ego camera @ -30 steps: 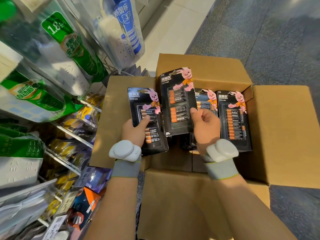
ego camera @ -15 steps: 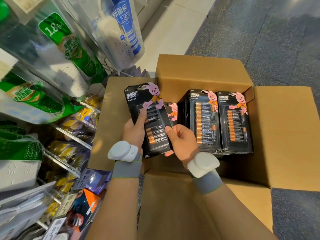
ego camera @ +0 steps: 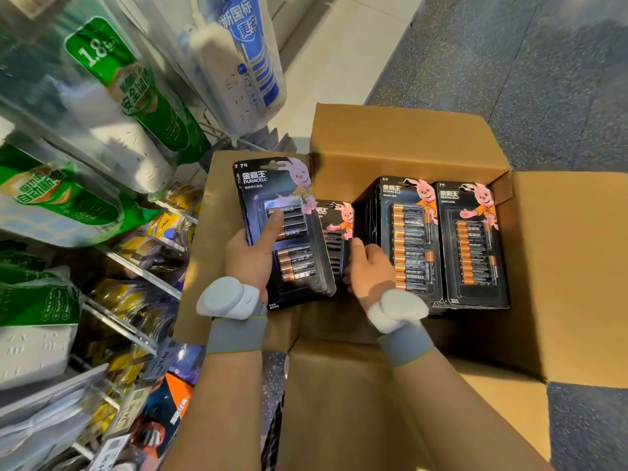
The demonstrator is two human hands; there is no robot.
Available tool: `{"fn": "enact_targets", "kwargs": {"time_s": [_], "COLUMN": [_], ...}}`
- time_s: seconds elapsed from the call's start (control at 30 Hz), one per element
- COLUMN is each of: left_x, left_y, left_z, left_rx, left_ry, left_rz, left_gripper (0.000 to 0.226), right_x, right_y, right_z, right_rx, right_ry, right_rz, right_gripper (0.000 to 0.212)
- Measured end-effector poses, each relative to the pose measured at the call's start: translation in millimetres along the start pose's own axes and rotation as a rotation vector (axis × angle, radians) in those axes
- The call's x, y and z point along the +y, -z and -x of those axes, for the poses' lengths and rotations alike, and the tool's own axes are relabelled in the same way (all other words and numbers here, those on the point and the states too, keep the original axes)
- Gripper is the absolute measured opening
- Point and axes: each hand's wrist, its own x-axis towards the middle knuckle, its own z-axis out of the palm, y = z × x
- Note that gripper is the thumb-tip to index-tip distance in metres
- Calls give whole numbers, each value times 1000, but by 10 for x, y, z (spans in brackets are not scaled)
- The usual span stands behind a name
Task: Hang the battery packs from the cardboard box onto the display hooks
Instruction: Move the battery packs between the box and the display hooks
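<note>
An open cardboard box stands on the floor, holding black battery packs with a pink rabbit on them. My left hand grips a small stack of these packs over the box's left side, thumb across the front. My right hand reaches down into the box, its fingers on a lower pack between the held stack and two upright stacks on the right. Whether it grips that pack is hidden. Display hooks with hanging goods stand at the left.
Bagged power strips and green-labelled packs hang high on the left rack, close to the box's left flap. Price tags stick out at the hooks' ends. Grey speckled floor lies beyond and to the right of the box.
My right hand passed its pack onto the stack in my left hand, then dropped into the box onto a lower pack. My left hand has lifted its stack slightly.
</note>
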Motion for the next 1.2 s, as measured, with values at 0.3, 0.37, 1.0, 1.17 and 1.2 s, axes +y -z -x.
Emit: {"fn": "enact_targets", "kwargs": {"time_s": [0.3,0.37,1.0,1.17,1.2], "left_x": [34,41,5,-9,-8], "left_y": [-30,-40,-33,-23,-18], "left_z": [-118,-127,-155,-126,-108], "left_rx": [-6,-33,-62,-52,-50], "left_ry": [-8,3,25,9,5], "left_rz": [-22,-5,32,22,19], "left_gripper": [46,28,21,20,19], "right_x": [161,149,118,41,17], "right_y": [-383,-405,-335,-231,-206], "right_z": [-377,-391,-463,-322,-278], "right_rx": [-173,-146,-195,-82,-63], "right_ry": [-329,-332,-223,-173,-142], "right_rz": [257,244,330,257,241], "right_gripper": [32,26,22,23,20]}}
